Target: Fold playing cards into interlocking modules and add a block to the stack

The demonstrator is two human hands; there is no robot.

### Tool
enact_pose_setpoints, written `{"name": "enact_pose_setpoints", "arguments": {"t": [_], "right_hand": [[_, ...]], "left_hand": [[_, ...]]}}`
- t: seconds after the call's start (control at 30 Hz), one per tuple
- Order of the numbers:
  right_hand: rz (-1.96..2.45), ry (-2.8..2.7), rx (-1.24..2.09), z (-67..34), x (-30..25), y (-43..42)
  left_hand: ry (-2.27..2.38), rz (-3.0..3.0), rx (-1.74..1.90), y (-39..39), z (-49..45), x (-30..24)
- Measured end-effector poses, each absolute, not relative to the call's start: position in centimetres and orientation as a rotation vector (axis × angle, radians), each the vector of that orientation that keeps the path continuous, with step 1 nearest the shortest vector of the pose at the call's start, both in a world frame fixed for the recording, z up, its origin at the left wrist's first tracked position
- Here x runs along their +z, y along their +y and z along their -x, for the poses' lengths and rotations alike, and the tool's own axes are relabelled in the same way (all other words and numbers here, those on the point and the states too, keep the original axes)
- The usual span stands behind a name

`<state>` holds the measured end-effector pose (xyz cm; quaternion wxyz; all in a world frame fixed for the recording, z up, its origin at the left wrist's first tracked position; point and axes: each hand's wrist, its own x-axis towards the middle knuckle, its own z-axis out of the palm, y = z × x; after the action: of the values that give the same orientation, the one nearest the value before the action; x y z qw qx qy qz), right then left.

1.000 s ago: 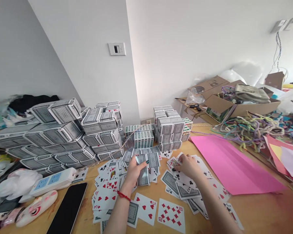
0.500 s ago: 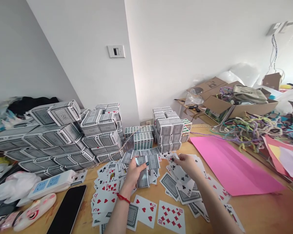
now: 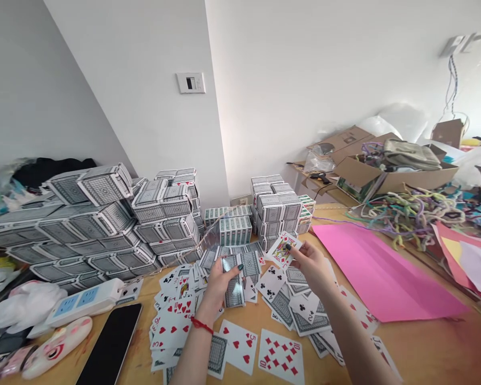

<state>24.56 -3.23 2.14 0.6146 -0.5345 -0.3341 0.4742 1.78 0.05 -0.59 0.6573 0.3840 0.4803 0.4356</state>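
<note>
My left hand (image 3: 221, 280) is closed around a stack of playing cards (image 3: 234, 289), its patterned back facing up and the thumb across the top. My right hand (image 3: 310, 262) pinches a single face card (image 3: 282, 250), face up and tilted, above the loose cards on the right. Under it lie a club card (image 3: 270, 282), face-down cards (image 3: 282, 306) and others, overlapping. In front of me lie a five of hearts (image 3: 239, 346) and a ten of diamonds (image 3: 281, 357). Beside my left forearm spreads a face-up pile of cards (image 3: 172, 331).
Structures built of folded cards (image 3: 104, 219) stand along the back left, with another card block (image 3: 274, 206) at the back centre. A phone (image 3: 110, 345) and power strip (image 3: 86, 303) lie at left. Pink paper (image 3: 379, 272), pipe cleaners (image 3: 409, 214) and a cardboard box (image 3: 412, 179) sit at right.
My right hand has lifted slightly and now holds a face card. The club card that was by its fingers lies on the loose cards below. My left hand stays in place.
</note>
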Motion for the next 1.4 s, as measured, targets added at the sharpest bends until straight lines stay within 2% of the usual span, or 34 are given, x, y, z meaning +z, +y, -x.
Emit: {"name": "enact_pose_setpoints", "arguments": {"t": [0.83, 1.0, 1.4], "right_hand": [[1.343, -0.953, 1.036, -22.8, 0.9, -2.9], [1.299, -0.921, 1.056, -22.7, 0.8, -2.9], [1.410, -0.818, 0.773, -19.7, -1.4, -3.2]], "left_hand": [[1.172, -0.831, 1.016, 0.1, -1.6, -0.7], [1.026, -0.968, 0.980, -0.1, -1.8, -0.6], [1.073, -0.938, 1.012, -0.2, -2.5, -0.1]]}}
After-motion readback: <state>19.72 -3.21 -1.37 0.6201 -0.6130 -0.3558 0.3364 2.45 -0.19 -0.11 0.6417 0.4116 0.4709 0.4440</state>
